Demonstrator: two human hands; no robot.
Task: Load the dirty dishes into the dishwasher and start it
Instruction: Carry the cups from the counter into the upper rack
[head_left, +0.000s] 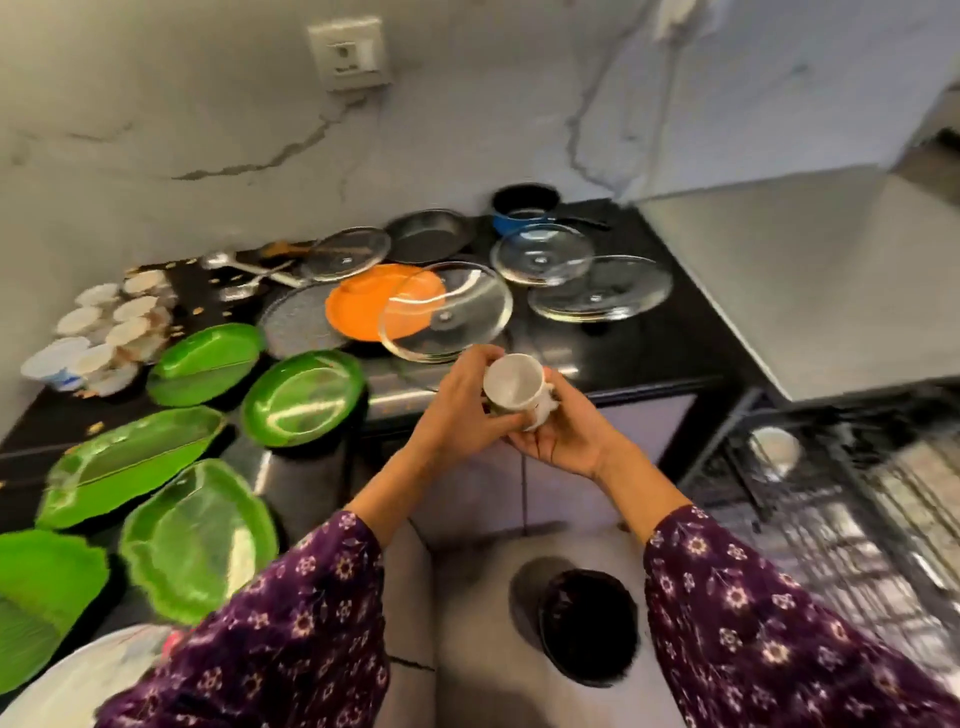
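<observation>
A white cup (514, 387) is held by both hands in front of the black counter (691, 332), its mouth tipped toward me. My left hand (462, 415) wraps its left side and my right hand (558, 431) cups it from below and right. The open dishwasher rack (831, 519) is at the right, with a white cup (774, 449) in it. Dirty dishes cover the counter: several green leaf-shaped plates (304, 397), an orange plate (363, 306), glass lids (543, 254) and a cluster of white cups (104, 332).
A blue saucepan (524, 208) and a steel pan (428, 236) stand at the back by the marble wall. Spoons (244, 265) lie near the cups. A dark bowl (589, 629) sits on the floor below. A white plate edge (78, 680) shows at bottom left.
</observation>
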